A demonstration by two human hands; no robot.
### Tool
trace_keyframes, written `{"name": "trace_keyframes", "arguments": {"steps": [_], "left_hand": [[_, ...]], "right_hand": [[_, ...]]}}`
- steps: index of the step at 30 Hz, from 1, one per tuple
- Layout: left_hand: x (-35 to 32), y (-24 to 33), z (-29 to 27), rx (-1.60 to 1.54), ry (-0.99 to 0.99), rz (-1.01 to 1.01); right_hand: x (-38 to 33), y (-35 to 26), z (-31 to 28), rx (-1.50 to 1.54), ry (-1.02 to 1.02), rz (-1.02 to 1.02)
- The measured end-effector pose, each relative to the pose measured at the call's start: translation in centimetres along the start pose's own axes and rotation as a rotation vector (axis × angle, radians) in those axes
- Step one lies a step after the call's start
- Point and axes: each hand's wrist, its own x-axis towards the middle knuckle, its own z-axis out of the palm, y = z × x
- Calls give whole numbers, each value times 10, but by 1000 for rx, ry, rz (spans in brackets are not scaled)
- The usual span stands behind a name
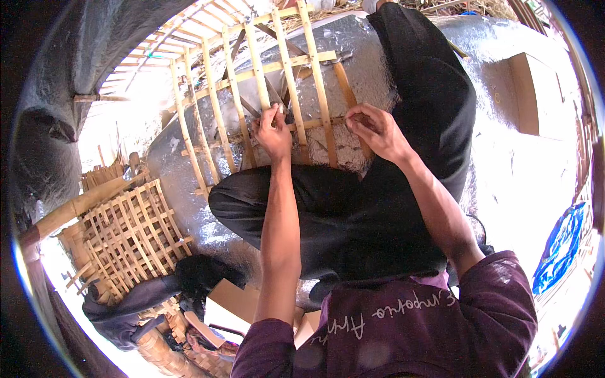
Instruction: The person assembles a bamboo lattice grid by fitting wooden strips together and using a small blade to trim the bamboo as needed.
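Person wears a dark maroon short-sleeved shirt (403, 327) with pale cursive lettering across the chest, sleeves ending above the elbows. Both forearms bare, no watch, rings or gloves on left hand (273, 132) or right hand (373, 129). Loose black trousers (378, 208) cover the legs, fabric plain and matte

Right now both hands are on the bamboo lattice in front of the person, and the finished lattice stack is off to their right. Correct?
Not quite. Left hand and right hand are on the bamboo lattice, but the head view shows the finished lattice stack to their left, not right.
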Motion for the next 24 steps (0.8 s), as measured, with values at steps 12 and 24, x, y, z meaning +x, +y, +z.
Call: {"name": "trace_keyframes", "arguments": {"steps": [12, 24], "left_hand": [[1, 7, -4, -13, -22, -45], [0, 9, -9, 39, 0, 22]], "right_hand": [[0, -3, 7, -163, -36, 0], [22, -18, 37, -267, -121, -70]]}}
